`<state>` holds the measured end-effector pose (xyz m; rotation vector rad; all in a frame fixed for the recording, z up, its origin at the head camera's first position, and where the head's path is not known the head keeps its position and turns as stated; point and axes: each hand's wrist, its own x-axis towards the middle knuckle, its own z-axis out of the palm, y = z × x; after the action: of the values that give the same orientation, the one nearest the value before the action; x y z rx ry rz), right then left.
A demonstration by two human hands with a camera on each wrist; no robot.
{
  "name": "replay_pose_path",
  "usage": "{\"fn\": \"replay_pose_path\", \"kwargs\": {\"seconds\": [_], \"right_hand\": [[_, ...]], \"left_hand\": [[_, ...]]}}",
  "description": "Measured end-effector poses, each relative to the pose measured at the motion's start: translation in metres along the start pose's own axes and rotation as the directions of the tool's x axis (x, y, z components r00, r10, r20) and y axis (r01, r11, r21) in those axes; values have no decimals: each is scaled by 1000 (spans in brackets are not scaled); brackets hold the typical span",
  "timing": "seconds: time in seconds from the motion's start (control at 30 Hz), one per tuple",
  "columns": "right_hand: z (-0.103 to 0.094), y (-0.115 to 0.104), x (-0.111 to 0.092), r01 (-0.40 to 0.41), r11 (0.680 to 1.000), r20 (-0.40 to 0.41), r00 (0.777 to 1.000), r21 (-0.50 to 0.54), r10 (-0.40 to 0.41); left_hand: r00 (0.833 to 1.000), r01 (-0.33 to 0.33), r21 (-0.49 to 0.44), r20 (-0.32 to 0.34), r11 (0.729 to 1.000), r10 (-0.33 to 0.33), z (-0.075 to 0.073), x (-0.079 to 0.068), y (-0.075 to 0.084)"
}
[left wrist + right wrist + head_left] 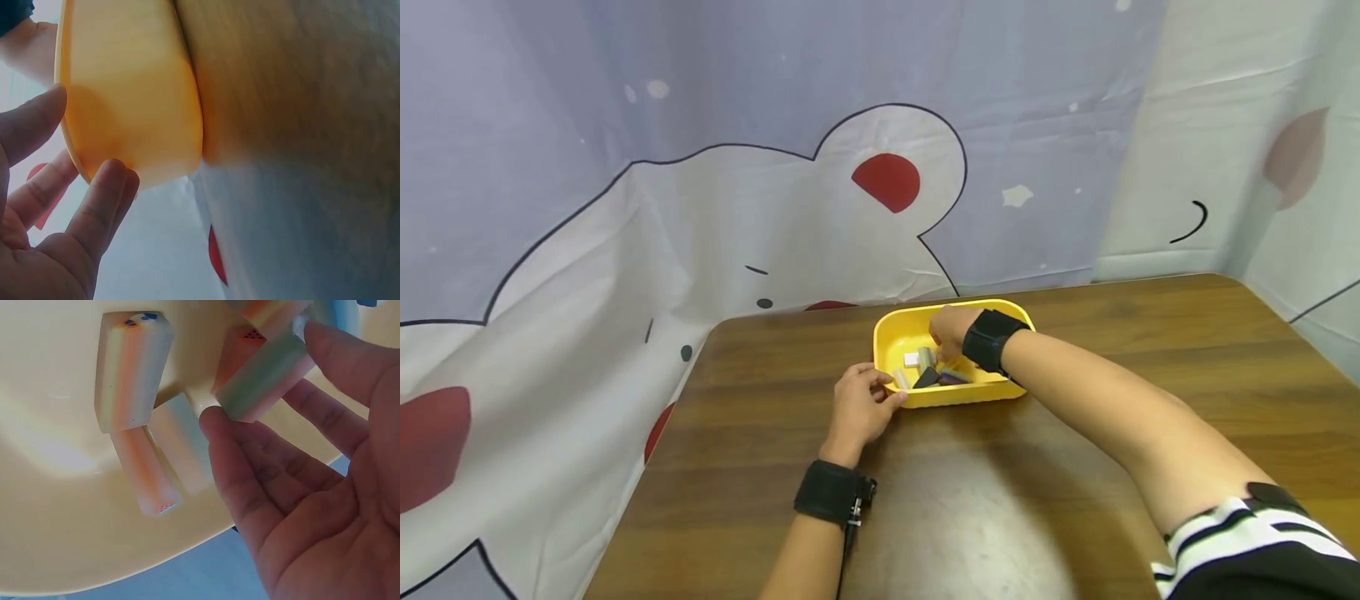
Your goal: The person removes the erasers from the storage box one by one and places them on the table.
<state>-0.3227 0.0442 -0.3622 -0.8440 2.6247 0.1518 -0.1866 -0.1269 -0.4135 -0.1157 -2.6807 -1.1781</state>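
A yellow plastic bin (966, 396) sits on the wooden table with several small blocks inside. My left hand (859, 406) grips its near left corner; in the left wrist view, the fingers (94, 212) lie on both sides of the rim. My right hand (953, 327) reaches down into the bin. Seen from the right wrist, its thumb and fingers (228, 453) pinch a green-and-pink striped block (265, 381) at its two ends. Beside it lie a pastel striped block (132, 372), an orange-striped one (144, 469) and a pale blue one (184, 444).
The wooden table (737, 533) stretches around the bin, its far edge close behind it. A printed curtain (737, 217) hangs behind and to the left. Black bands (827, 492) circle both wrists.
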Motion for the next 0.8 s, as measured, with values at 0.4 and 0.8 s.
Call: {"fn": "replay_pose_path", "kwargs": {"seconds": [0.4, 0.8], "right_hand": [[3, 3, -1, 63, 998, -62, 996, 11, -62], [7, 6, -1, 63, 998, -81, 995, 20, -62]], "left_hand": [[1000, -1, 30, -7, 1000, 1, -1, 2, -3], [1000, 3, 35, 7, 999, -3, 0, 2, 0]]}}
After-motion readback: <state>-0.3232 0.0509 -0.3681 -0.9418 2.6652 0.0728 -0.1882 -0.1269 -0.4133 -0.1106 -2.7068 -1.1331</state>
